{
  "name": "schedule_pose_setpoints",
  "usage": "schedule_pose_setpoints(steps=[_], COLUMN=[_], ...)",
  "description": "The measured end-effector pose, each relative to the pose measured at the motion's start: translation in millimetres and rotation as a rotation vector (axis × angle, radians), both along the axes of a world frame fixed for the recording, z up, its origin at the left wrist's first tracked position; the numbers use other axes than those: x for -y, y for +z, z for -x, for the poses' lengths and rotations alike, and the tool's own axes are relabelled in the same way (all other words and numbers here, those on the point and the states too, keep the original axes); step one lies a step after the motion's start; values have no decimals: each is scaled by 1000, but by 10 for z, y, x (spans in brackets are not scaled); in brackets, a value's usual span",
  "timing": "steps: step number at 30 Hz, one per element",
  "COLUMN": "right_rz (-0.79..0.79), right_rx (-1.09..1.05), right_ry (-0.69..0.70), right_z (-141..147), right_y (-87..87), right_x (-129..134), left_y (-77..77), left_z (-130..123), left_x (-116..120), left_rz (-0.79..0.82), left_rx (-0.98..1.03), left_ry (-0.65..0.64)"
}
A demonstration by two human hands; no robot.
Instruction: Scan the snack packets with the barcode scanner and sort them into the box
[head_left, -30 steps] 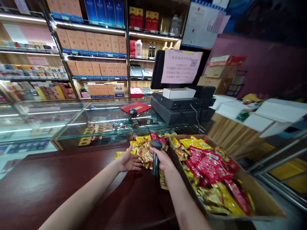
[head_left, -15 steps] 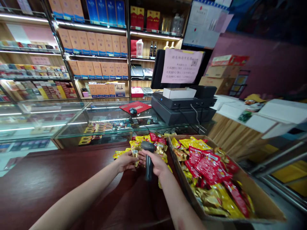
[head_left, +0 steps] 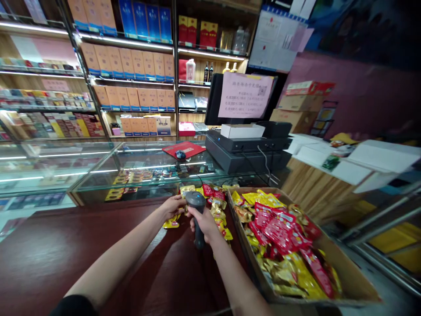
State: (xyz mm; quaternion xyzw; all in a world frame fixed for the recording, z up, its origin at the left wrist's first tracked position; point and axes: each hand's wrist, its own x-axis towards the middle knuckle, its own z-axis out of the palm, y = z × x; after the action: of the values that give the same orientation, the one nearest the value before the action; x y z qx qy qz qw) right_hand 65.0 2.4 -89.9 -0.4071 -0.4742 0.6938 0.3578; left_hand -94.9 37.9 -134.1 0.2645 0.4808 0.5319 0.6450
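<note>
My right hand is wrapped round the handle of a dark barcode scanner, held upright with its head tilted forward above the brown counter. Just left of it, my left hand pinches a gold snack packet, mostly hidden behind the scanner and fingers. Under and beyond both hands lies a loose pile of small snack packets: yellow packets by my left wrist, red packets at the back, and gold packets to the right of the scanner.
At right stands an open cardboard box full of red, yellow and gold packets. Behind the brown counter are a glass display case, a mouse on a red mat and a monitor with a paper sign. Stocked shelves line the back.
My left hand has moved slightly up and away with the gold packet. The scanner has shifted a little left and up in my right hand. The view has turned slightly.
</note>
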Motion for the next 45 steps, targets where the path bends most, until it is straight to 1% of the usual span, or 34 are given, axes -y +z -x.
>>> schedule_pose_setpoints(steps=[4, 10, 14, 17, 19, 22, 23, 24, 26, 28, 30, 31, 32, 34, 36, 38, 42, 45], right_rz=[-17, -51, -46, -31, -69, -220, -236, -198, -16, 151, 209, 226, 256, 330, 375, 363, 291, 241], right_rx=[34, 61, 77, 81, 66, 47, 44, 33, -18, -80, -111, -133, -170, -268, -360, -406, -432, -412], right_ry=[0, 0, -8, -9, -60, -243, -290, -306, -269, -219, -209, -207, -196, -161, -141, -165, -260, -377], right_z=[38, 37, 40, 29, 5, -58, -86, -116, -178, -244, -321, -367, -420, -547, -705, -891, -1340, -1713], right_y=[-30, -70, -39, 3, 39, 104, 126, 146, 179, 208, 251, 285, 328, 442, 581, 726, 979, 1112], right_x=[-59, -103, -83, -76, -86, -126, -144, -161, -195, -222, -234, -232, -223, -181, -113, -24, 199, 385], left_y=[-4, 54, 109, 180, 231, 287, 302, 317, 366, 458, 602, 689, 781, 965, 1131, 1273, 1497, 1598], left_z=[23, 10, -32, -53, -58, -61, -64, -69, -77, -77, -66, -60, -58, -85, -181, -363, -930, -1413], left_x=[-54, -17, 3, 27, 55, 110, 132, 154, 202, 249, 289, 302, 310, 308, 283, 248, 186, 144], left_rz=[-38, -73, -84, -72, -51, -13, -2, 8, 27, 64, 122, 132, 128, 107, 99, 92, 78, 67], left_rx=[-27, -54, -72, -75, -72, -65, -61, -54, -34, 7, 99, 181, 261, 380, 427, 429, 362, 299], left_ry=[-19, -57, -66, -65, -65, -87, -107, -134, -202, -280, -367, -428, -486, -543, -596, -630, -671, -749])
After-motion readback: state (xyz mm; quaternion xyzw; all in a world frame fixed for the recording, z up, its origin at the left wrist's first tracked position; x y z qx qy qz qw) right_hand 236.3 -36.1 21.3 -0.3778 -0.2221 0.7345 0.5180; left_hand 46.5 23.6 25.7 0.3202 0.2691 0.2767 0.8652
